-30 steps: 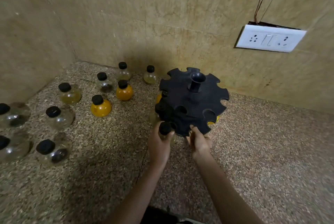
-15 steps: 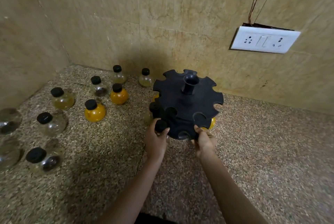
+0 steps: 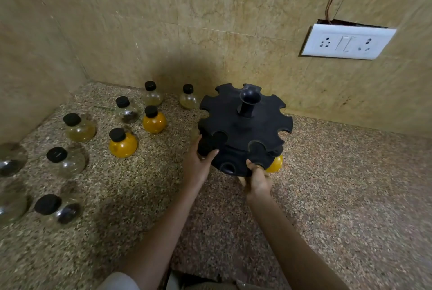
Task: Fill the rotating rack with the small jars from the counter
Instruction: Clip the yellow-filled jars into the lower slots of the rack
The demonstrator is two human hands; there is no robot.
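Note:
The black rotating rack [image 3: 243,126] stands on the speckled counter [image 3: 339,196] near the back wall, its notched top disc facing me. My left hand [image 3: 198,165] grips a black-capped jar [image 3: 207,145] at a notch on the rack's left front edge. My right hand [image 3: 257,178] holds the rack's lower front rim. A yellow-filled jar [image 3: 275,163] hangs in the lower tier at the right front. Several loose jars stand to the left, among them two yellow ones [image 3: 122,143] [image 3: 154,120] and clear ones [image 3: 79,127] [image 3: 65,161].
More clear jars [image 3: 57,209] [image 3: 10,161] sit at the far left edge. Tiled walls close the corner behind and to the left. A white socket plate [image 3: 347,41] with a wire above it hangs on the back wall.
My left hand has carried the jar up and in against the rack's left front notch. The right hand has shifted rightward along the lower rim.

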